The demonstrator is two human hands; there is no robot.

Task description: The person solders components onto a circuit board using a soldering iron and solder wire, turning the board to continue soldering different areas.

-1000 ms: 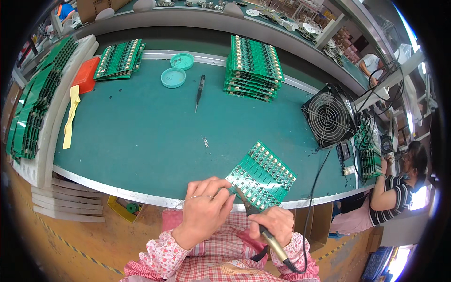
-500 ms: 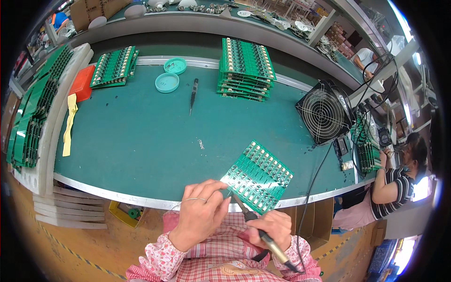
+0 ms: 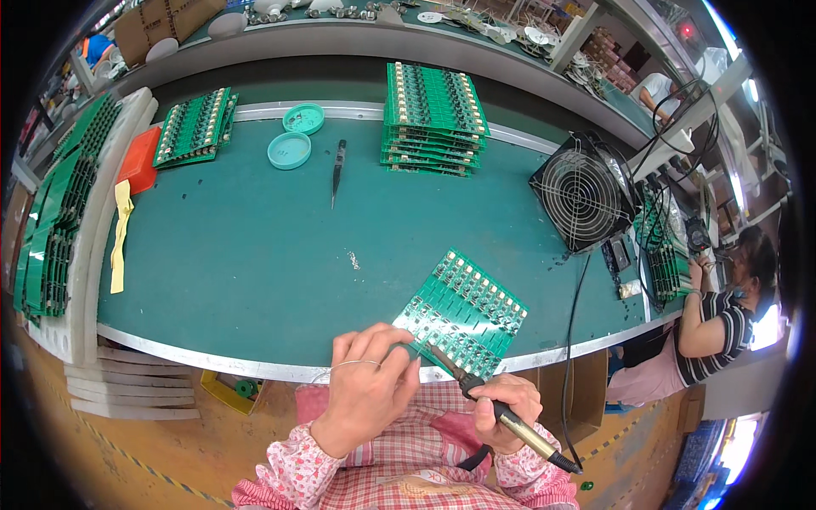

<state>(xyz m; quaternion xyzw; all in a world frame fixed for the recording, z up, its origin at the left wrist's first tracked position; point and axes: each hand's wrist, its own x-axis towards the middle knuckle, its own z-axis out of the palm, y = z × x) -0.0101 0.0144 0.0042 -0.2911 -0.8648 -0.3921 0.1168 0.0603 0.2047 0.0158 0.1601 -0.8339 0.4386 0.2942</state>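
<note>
My right hand (image 3: 512, 410) grips a soldering iron (image 3: 525, 432) with a dark front and a brass-coloured handle. Its tip meets the green circuit board (image 3: 470, 310) near the board's lower left side. This board lies slanted at the table's front edge, with rows of small white and dark parts on it. Beside the board's left corner is my left hand (image 3: 367, 387), fingers curled and thumb drawn in close. Whatever sits between those fingertips is too small to make out. A thin bracelet circles the back of that hand.
Green boards are stacked at the back (image 3: 435, 119), back left (image 3: 197, 127) and far left (image 3: 55, 225). Two turquoise dishes (image 3: 289, 151), a dark pointed tool (image 3: 338, 174) and a black fan (image 3: 582, 195) stand on the table. Right, a co-worker (image 3: 710, 327) handles boards.
The soldering iron and my right hand have shifted slightly right, and its tip now lies farther over the board. My left hand stays by the board's corner. The whole view has shifted slightly.
</note>
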